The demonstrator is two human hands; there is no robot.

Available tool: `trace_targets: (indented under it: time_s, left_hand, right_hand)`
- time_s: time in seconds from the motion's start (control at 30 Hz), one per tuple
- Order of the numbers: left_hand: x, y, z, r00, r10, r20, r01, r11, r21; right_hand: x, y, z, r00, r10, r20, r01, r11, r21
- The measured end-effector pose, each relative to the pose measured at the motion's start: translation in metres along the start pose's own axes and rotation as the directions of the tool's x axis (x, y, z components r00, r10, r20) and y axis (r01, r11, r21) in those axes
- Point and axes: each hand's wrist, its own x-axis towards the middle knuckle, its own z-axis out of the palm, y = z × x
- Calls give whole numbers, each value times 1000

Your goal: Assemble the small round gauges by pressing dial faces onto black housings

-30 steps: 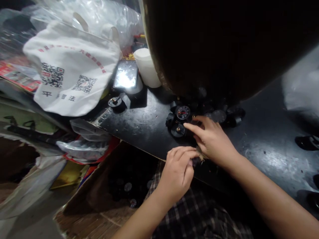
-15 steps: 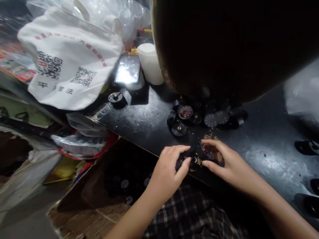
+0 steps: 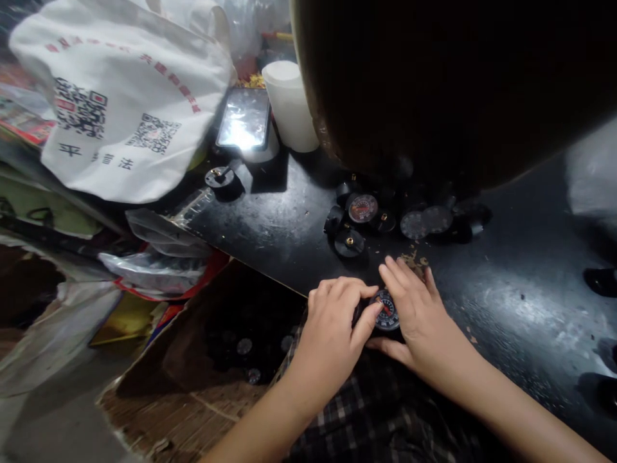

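A round black dial gauge with white markings and a red needle is between my two hands at the near edge of the black table. My left hand grips its left side, thumb and fingers curled about the rim. Against the right side lies my right hand, fingers together over the rim and thumb below; they cover part of the dial. Beyond the hands, a gauge with a reddish dial rests among several black gauge housings. Two pale dial discs lie to the right of them.
A cardboard box with several gauges inside stands below the table's left edge. At the back are a lit phone-like screen, a white roll and a white cloth bag. A large dark shape hangs over the far side.
My right hand has moved in from the right with a clear-edged disc and now lies against the gauge. The dial shows where the open housing was. My view has shifted slightly.
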Motion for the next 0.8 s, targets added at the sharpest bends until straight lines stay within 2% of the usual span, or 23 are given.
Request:
trace_targets:
  time_s: [0.1, 0.23, 0.53, 0.73, 0.8]
  left_hand:
    - [1, -2, -2, 999, 41, 18, -42, 998, 53]
    - [4, -3, -3, 998, 41, 49, -44, 997, 69]
    - [1, -1, -2, 998, 62, 21, -64, 990, 128]
    - [5, -2, -3, 998, 58, 19, -60, 990, 125]
    - [6, -1, -4, 997, 53, 56, -58, 994, 97]
  right_hand:
    - [-1, 1, 7, 998, 18, 55, -18, 1000, 11]
    - [-1, -1, 7, 991, 70, 117, -76, 996, 45]
    - [0, -1, 5, 981, 117, 153, -132, 987, 87]
    - [0, -4, 1, 978, 119, 169, -143, 981, 134]
    - [5, 4, -8, 979, 44, 197, -87, 973, 213]
